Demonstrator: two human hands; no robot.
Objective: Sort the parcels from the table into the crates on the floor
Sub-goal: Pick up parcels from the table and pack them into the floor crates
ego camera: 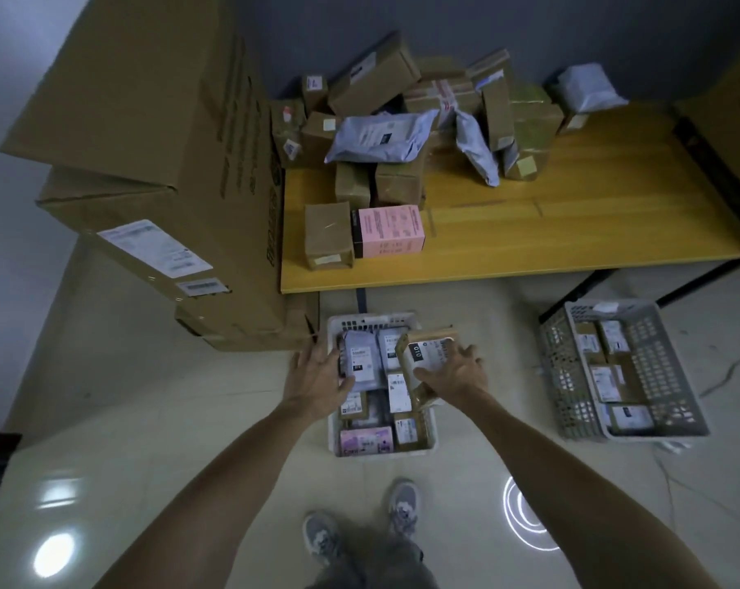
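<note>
Both arms reach down over a white crate on the floor, packed with several parcels. My left hand holds a grey mailer bag at its left edge, thumb on its lower side. My right hand grips a brown cardboard parcel with a white label marked 010, tilted above the crate's right half. A second grey crate with several parcels stands on the floor to the right. On the yellow table lies a heap of brown boxes, grey bags and a pink box.
Large stacked cardboard cartons stand left of the table and reach the white crate's far left corner. Black table legs run behind the grey crate. My shoes stand on the glossy tiled floor just before the white crate.
</note>
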